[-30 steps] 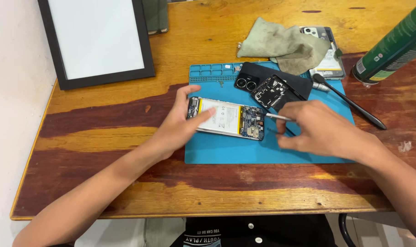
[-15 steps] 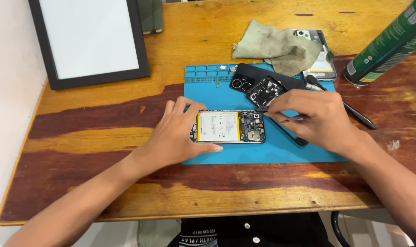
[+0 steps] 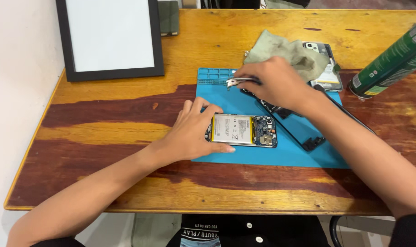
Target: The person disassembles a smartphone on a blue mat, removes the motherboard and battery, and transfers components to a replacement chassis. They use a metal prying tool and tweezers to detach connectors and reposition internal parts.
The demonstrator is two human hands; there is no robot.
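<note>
An opened smartphone [image 3: 244, 130] with its pale battery and blue circuit board showing lies on a blue work mat [image 3: 272, 155]. My left hand [image 3: 194, 132] steadies the phone's left end, fingers above and thumb below. My right hand [image 3: 274, 82] is over the mat's far edge and grips metal tweezers [image 3: 237, 82], tips pointing left over the mat's small compartments [image 3: 215, 74]. A black phone cover part [image 3: 299, 128] lies under my right forearm, partly hidden.
A black-framed white board [image 3: 109, 39] stands at the back left. A grey-green cloth [image 3: 286, 50] and a second opened phone [image 3: 327, 73] lie behind the mat. A green spray can [image 3: 391, 59] lies at the right. The wooden table's front edge [image 3: 194, 206] is near me.
My right hand has lifted from the phone's right end and moved away to the mat's far edge with the tweezers. My left hand stays on the phone.
</note>
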